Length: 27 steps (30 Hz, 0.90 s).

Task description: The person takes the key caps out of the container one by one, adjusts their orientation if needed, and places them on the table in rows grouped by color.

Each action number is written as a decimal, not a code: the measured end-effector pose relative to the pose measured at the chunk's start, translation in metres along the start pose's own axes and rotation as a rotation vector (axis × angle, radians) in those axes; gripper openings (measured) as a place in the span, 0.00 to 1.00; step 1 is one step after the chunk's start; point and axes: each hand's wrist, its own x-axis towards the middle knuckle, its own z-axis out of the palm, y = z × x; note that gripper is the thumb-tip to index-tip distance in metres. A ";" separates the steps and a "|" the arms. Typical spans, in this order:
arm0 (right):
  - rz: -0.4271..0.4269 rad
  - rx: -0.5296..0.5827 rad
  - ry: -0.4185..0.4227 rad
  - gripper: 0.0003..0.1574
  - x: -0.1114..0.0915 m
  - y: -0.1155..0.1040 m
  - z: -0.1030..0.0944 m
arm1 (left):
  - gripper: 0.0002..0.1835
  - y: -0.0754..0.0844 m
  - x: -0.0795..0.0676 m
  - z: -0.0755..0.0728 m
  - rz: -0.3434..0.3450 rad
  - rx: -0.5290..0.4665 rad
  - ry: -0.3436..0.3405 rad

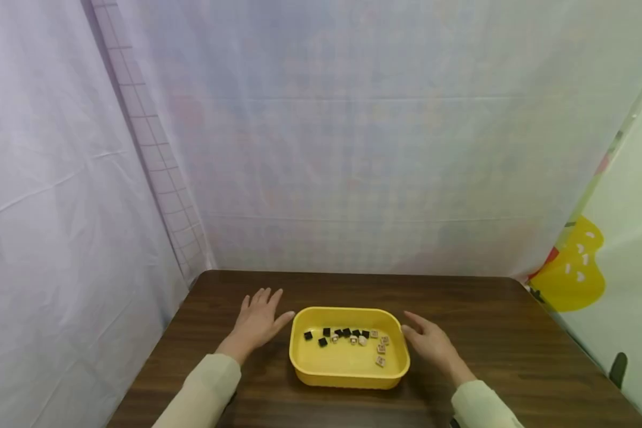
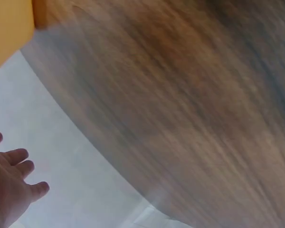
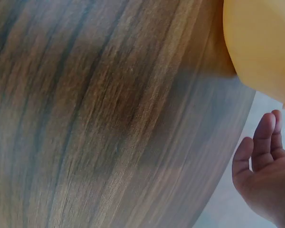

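A yellow plastic basin (image 1: pixel 348 380) stands on the table, holding several small black square pieces (image 1: pixel 308 336), several pale square pieces with markings (image 1: pixel 380 361) and a few rounder whitish ones (image 1: pixel 362 340). To its left, my left hand (image 1: pixel 258 324) hovers with fingers spread, the thumb close to the rim. My right hand (image 1: pixel 433 343) is at the right rim, fingers loosely bent and holding nothing; whether it touches the rim I cannot tell. Each wrist view catches the basin's outer wall (image 2: pixel 9 28) at an upper corner.
The dark wood-grain table (image 1: pixel 278 404) has rounded far corners. Pale curtains (image 1: pixel 353 178) hang behind it and at the left. On the right hangs a whitish sheet with a yellow printed shape (image 1: pixel 572 273).
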 end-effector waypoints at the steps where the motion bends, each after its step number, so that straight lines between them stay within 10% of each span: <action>1: 0.009 0.026 -0.007 0.33 0.000 -0.001 0.000 | 0.40 0.001 0.000 -0.001 0.005 -0.007 0.003; 10: 0.069 0.196 -0.068 0.31 0.002 -0.003 0.003 | 0.39 0.018 0.004 -0.007 0.049 -0.001 -0.015; 27: 0.081 0.129 -0.099 0.31 0.008 -0.009 0.003 | 0.36 0.053 0.007 -0.006 0.211 -0.003 -0.045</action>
